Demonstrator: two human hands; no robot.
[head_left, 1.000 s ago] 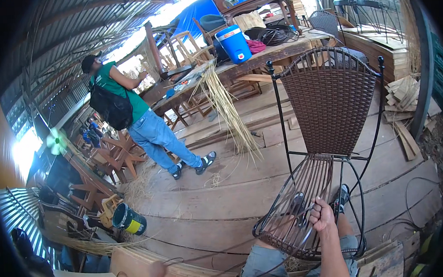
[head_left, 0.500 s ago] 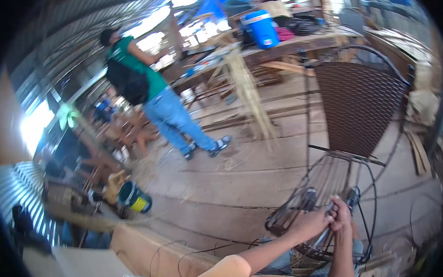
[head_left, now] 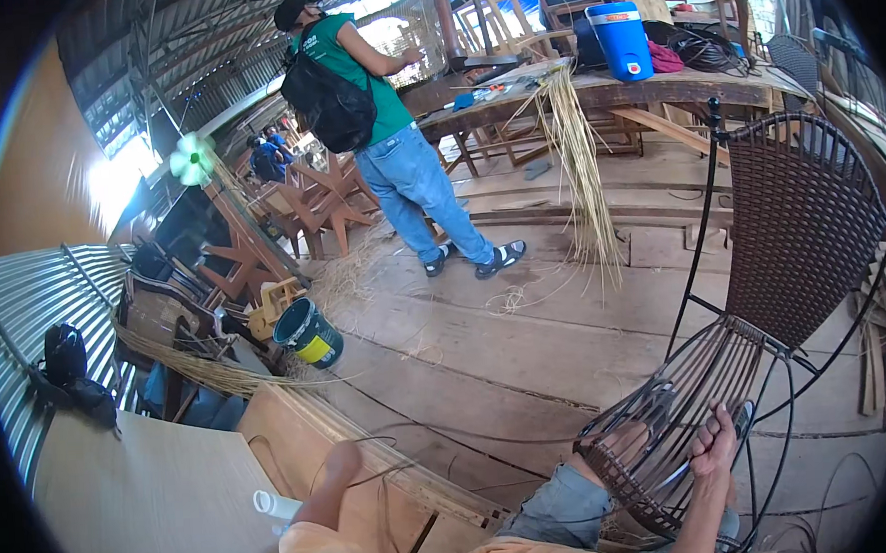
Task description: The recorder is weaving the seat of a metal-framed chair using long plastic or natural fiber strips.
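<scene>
A chair (head_left: 806, 227) with a dark brown woven back and an open seat of long dark strands stands before me at the right. My right hand (head_left: 713, 448) is closed above the woven front edge of the seat (head_left: 614, 473). From its fist sticks a thin, shiny tool (head_left: 677, 477), slanting down to the left; its kind is unclear. Far to the left, over the wooden board, my left hand (head_left: 343, 462) is closed, its fingers mostly turned away. A long dark strand (head_left: 472, 438) runs from beside that hand toward the seat.
A person (head_left: 380, 130) in a green top stands at the workbench (head_left: 644, 91), which carries a blue cooler (head_left: 621, 42) and hanging pale fibres (head_left: 577, 159). A dark bucket (head_left: 308, 332) stands on the planks. Near me are a white bottle (head_left: 277, 505) and a pale panel (head_left: 144, 492).
My left hand has moved away from my right hand, far to the left. The right hand stays over the seat. My view has shifted, and the person at the bench still stands there.
</scene>
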